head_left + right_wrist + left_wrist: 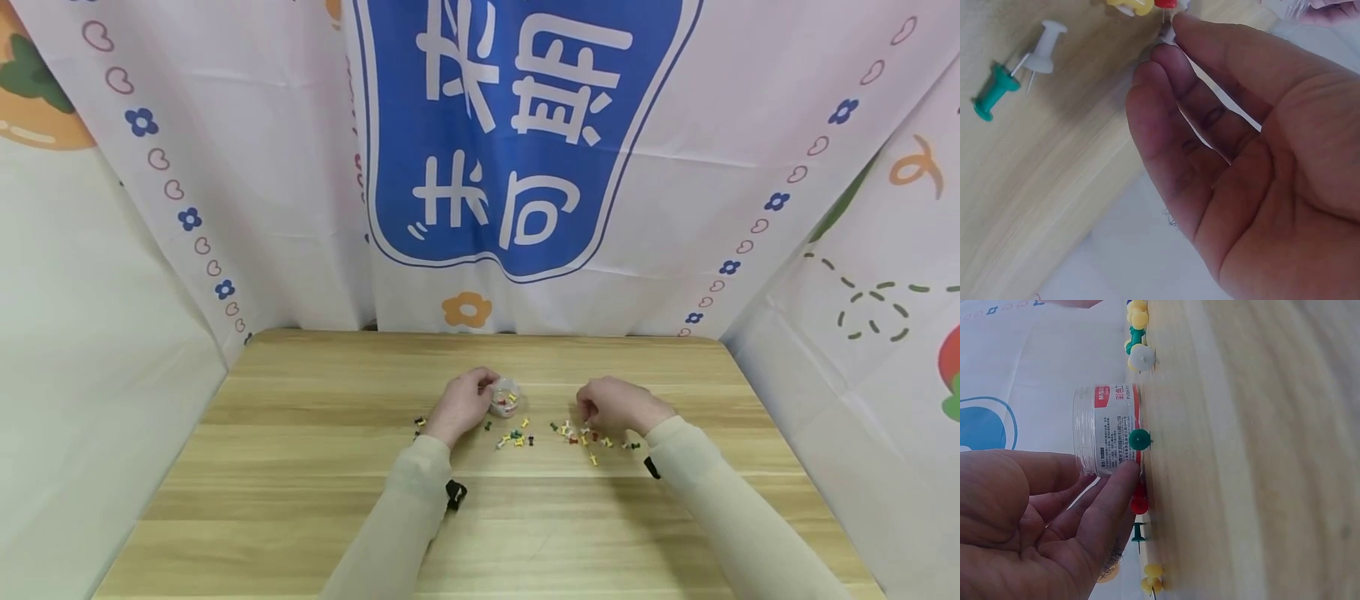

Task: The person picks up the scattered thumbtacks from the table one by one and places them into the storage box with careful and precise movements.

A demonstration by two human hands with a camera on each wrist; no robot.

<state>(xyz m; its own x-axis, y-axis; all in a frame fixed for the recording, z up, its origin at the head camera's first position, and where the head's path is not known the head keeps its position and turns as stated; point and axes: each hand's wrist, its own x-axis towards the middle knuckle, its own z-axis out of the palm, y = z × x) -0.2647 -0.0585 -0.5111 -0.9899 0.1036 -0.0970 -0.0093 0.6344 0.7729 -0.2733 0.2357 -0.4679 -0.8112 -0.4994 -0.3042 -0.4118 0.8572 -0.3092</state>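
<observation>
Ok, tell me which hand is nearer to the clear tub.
Left. The left hand is right at the clear tub, touching its side; the right hand is apart from it, off to the tub's right, by the scattered push pins.

Right wrist view: yellow pushpin (1138, 5) cut by top edge. Fine print (1112, 440) on jar (1085, 425) blurred.

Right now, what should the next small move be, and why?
Probably the right hand should lift the pale plastic push pin at its fingers toward the clear round plastic tub; whether it is pinched yet is hard to tell. The left hand holds that tub, some pins show inside, and coloured push pins lie loose on the wooden table.
</observation>
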